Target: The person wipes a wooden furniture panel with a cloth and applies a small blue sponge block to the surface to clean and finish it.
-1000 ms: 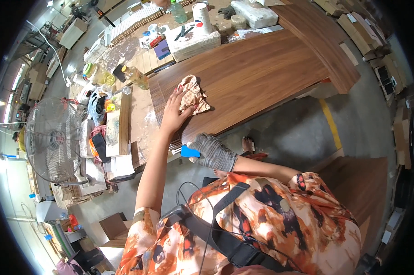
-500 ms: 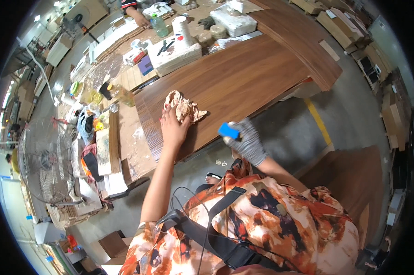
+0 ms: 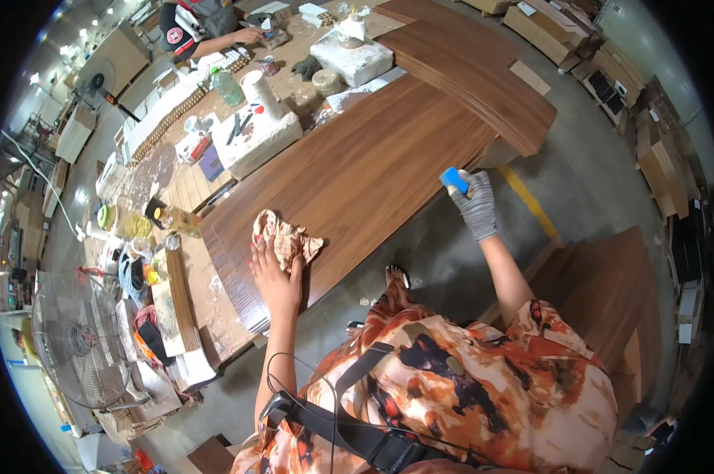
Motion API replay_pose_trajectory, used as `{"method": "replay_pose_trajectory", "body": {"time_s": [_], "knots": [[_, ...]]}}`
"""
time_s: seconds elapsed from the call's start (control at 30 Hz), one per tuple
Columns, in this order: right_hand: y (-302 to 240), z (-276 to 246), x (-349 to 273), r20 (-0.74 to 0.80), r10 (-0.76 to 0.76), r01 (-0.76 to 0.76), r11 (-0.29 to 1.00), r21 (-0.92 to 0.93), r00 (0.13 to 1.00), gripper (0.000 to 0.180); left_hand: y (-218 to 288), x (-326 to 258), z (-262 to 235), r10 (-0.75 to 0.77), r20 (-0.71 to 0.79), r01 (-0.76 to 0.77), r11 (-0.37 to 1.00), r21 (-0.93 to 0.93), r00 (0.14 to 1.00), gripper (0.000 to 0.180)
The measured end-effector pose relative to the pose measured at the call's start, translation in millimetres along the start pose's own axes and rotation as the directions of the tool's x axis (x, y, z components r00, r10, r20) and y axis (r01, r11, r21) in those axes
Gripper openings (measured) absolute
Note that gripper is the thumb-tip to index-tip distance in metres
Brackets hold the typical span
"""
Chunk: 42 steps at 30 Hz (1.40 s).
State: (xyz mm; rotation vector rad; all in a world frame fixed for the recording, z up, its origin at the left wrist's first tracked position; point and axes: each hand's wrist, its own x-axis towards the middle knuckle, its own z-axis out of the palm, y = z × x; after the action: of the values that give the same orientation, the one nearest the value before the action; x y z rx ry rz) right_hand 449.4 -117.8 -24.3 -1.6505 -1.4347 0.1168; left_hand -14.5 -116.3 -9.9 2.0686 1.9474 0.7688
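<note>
Pressing the rag (image 3: 287, 238) flat under the left hand (image 3: 276, 278) on the brown panel (image 3: 357, 178), with the gloved right hand (image 3: 476, 207) clenched on a blue block (image 3: 454, 179) at the panel's edge, calls for even pressure along the grain.

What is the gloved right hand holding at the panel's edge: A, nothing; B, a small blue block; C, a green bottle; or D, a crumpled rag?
B: the right hand, in a grey glove, grips a small blue block at the edge of the wood panel; the rag lies under the bare left hand.
</note>
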Motion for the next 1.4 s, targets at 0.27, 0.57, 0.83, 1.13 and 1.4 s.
{"method": "replay_pose_trajectory", "body": {"time_s": [0.27, 0.57, 0.83, 1.13, 1.4], "knots": [[99.5, -64.3, 82.6, -0.169, 0.134, -0.158, 0.977, -0.142, 0.977, 0.040, 11.7, -6.5, -18.4, 0.017, 0.013, -0.017, 1.000, -0.014, 1.000, 0.069], [151.5, -90.3, 131.9, -0.275, 0.149, -0.203, 0.962, -0.181, 0.950, 0.039, 17.0, -5.0, -22.0, -0.004, 0.027, 0.005, 0.999, -0.053, 1.000, 0.068], [178.3, -105.1, 163.4, -0.384, 0.246, -0.258, 0.966, 0.021, 0.890, 0.043, 20.8, -8.8, -15.0, -0.051, 0.083, 0.054, 0.998, -0.033, 0.995, 0.074], [74.4, 74.0, 283.7, 0.128, -0.054, -0.011, 0.891, 0.455, 0.990, 0.045, 112.8, -4.3, 1.8, 0.151, 0.247, -0.128, 0.986, -0.106, 0.957, 0.077], [41.2, 258.8, 359.7, 0.500, 0.011, 0.178, 0.927, -0.329, 0.866, 0.052, 110.6, -13.0, 5.5, 0.078, 0.291, -0.066, 0.997, -0.051, 0.954, 0.077]]}}
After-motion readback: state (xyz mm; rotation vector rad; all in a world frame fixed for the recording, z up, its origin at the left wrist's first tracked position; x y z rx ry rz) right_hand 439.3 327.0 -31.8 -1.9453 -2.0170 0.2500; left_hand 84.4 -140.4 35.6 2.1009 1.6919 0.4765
